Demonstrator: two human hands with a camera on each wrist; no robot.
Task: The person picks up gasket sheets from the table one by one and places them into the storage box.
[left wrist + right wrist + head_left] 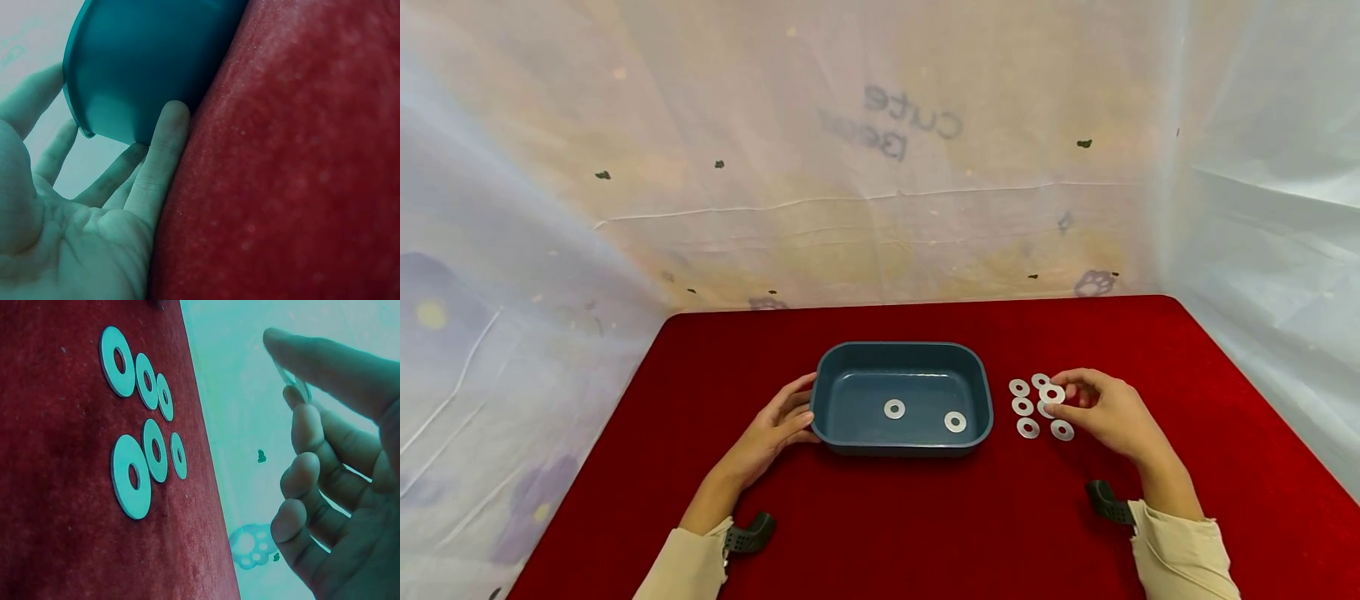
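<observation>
Washers (pixel 1028 408) lie flat in a cluster on the red desk (pixel 925 517), at 3 o'clock from the blue tray (pixel 835 367). Right hand (pixel 1112 412) pinches one washer (pixel 1052 393) above them. Left hand (pixel 771 429), fingers straight, rests against the tray's 9 o'clock wall; two washers (pixel 894 408) lie inside.

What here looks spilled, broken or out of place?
Nothing stands out. The blue tray sits flat with two washers inside, the loose washers lie neatly beside it, and the right hand pinches one washer.
</observation>
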